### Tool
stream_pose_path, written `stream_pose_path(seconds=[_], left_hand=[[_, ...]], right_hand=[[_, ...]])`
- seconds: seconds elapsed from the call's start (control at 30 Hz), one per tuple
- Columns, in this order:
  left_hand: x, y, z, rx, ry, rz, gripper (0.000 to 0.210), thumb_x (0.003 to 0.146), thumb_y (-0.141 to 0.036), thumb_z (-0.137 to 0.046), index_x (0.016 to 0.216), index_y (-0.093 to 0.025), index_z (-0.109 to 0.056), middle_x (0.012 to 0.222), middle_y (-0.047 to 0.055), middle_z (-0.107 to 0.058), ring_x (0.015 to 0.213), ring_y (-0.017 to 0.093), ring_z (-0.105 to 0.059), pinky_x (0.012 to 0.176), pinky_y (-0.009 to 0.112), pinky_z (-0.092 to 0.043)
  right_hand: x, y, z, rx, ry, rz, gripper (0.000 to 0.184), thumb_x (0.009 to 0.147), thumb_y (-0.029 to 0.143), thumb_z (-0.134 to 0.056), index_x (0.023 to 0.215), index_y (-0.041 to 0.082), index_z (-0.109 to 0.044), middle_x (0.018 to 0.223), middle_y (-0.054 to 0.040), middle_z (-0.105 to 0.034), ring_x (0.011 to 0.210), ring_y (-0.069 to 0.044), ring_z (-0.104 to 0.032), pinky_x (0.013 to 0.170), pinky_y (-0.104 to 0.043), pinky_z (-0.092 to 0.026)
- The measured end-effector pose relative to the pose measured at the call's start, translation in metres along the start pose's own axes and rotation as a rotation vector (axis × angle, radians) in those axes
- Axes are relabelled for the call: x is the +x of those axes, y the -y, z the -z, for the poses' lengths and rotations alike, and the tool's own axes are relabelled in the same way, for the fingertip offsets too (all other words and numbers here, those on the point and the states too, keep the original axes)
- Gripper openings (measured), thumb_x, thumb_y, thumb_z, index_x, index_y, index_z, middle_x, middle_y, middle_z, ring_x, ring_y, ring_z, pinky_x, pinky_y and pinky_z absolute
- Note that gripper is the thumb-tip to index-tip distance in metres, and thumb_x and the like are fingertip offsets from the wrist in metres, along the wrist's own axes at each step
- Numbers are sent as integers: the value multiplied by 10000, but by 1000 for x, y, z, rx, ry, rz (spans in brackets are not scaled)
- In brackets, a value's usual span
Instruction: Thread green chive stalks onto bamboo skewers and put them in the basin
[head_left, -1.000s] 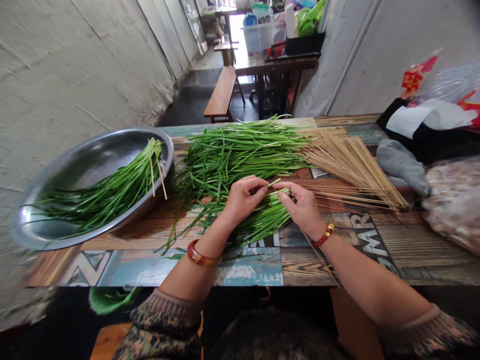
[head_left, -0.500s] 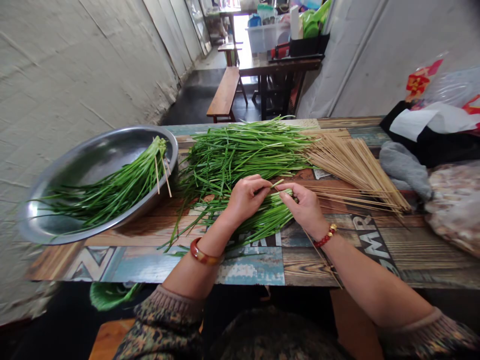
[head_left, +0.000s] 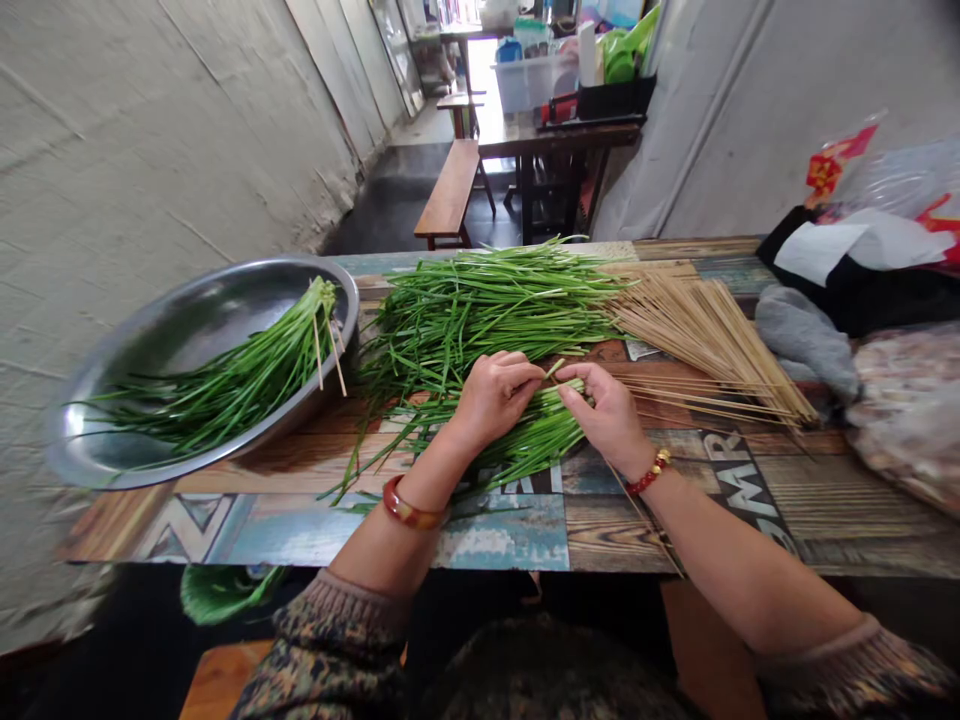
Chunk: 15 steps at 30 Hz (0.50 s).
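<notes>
My left hand [head_left: 501, 395] is closed, thumb and forefinger pinching a chive stalk near its pale end. Close beside it, my right hand [head_left: 606, 408] is closed at the cut ends of a small bunch of chives [head_left: 544, 445], its fingertips almost meeting the left ones. The exact grip is partly hidden by the fingers. Below the right hand, thin bamboo skewers [head_left: 646, 518] lie slanting towards the table's front edge. A large pile of loose chives [head_left: 495, 300] spreads behind both hands. To its right, many bamboo skewers [head_left: 709, 335] are fanned out.
At left, a steel basin [head_left: 187, 290] holds chives [head_left: 247, 380] with two skewers through their ends. Bags, one grey [head_left: 806, 335] and one clear with pale pieces [head_left: 911, 410], sit at right. A green basket [head_left: 225, 592] shows below the table edge; a bench [head_left: 450, 190] stands beyond.
Both hands stay together at the chive ends, with only slight finger movement. The view has shifted a little.
</notes>
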<state>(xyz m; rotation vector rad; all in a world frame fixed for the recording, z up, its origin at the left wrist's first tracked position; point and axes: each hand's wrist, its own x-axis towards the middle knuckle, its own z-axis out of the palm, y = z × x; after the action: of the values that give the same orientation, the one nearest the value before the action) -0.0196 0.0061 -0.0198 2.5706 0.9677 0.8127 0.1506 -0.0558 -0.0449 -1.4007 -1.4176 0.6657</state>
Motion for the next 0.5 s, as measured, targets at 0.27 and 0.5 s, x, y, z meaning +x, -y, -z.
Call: stream_pose_path(seconds=[0.27, 0.5], left_hand=[[1, -2, 2, 26, -12, 13, 216, 914, -263, -505, 874, -197, -706, 807, 35, -680, 745, 146, -575, 692, 283, -373], [-1, -4, -1, 78, -16, -4, 229, 923, -267, -490, 861, -197, -699, 788, 30, -670, 754, 149, -572, 690, 286, -349]], right_hand=[[0, -4, 0, 39, 67, 27, 403, 831, 233, -549, 1233, 209, -562, 1121, -60, -659, 774, -153, -585, 741, -307, -476], [-1, -4, -1, 6, 28, 39, 304, 822, 229, -547, 1123, 202, -577, 1084, -61, -655, 789, -160, -586, 747, -302, -466]])
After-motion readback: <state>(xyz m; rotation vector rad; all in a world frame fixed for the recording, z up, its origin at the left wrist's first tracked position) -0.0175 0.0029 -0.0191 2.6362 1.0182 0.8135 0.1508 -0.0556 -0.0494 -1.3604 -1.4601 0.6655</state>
